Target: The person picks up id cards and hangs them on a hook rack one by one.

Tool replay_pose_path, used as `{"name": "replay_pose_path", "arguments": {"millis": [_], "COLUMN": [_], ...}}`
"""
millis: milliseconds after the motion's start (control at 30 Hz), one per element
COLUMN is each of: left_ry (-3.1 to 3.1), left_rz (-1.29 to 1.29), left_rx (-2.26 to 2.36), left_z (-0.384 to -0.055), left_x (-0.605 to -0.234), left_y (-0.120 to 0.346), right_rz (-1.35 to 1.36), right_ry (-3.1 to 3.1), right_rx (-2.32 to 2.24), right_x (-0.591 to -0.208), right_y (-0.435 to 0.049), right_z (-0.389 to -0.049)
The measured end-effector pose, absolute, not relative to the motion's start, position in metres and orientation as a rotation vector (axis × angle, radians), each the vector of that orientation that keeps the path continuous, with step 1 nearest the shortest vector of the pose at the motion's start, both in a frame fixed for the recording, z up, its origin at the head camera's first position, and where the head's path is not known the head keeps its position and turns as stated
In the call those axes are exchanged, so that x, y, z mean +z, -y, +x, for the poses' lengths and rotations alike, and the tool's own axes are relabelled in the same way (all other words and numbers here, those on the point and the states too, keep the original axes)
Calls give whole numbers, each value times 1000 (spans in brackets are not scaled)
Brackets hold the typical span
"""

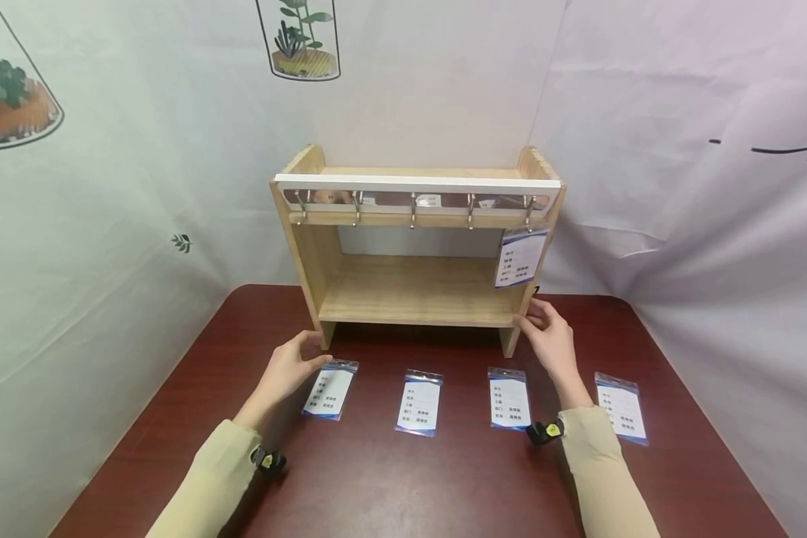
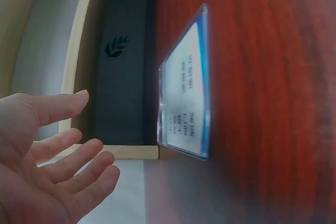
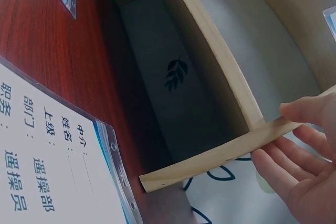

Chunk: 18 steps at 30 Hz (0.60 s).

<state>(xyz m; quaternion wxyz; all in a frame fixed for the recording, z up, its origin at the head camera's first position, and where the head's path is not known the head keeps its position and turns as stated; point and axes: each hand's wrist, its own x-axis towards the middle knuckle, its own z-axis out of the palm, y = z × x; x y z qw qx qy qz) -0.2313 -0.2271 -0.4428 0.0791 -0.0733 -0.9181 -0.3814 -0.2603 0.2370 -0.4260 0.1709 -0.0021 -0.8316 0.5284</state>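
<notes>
In the head view, the small lines on the hanging card [image 1: 523,258] are too small for reading. The right sleeve [image 1: 595,456] covers a lower corner of the rightmost card [image 1: 627,409], and the bottom edge cuts this sleeve. In the left wrist view, the print on the near card [image 2: 186,95] is blurred; the left hand [image 2: 39,184] is cut off, and I cannot tell if its fingers touch the wooden shelf [image 2: 79,43]. In the right wrist view, the large-looking card [image 3: 52,140] and the right hand [image 3: 310,179] are incomplete at the edges.

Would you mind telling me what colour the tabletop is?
The tabletop is reddish brown with darker wood-grain streaks, best seen in the left wrist view.
</notes>
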Motion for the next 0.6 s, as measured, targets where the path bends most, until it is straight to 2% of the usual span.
{"name": "replay_pose_path", "arguments": {"millis": [600], "left_ry": [2891], "left_rz": [-196], "left_rx": [-1090], "left_z": [-232], "left_x": [-457], "left_y": [233], "right_rz": [-24], "right_ry": [2352], "right_rx": [1522], "right_x": [-429], "right_y": [-236], "right_z": [-261]}}
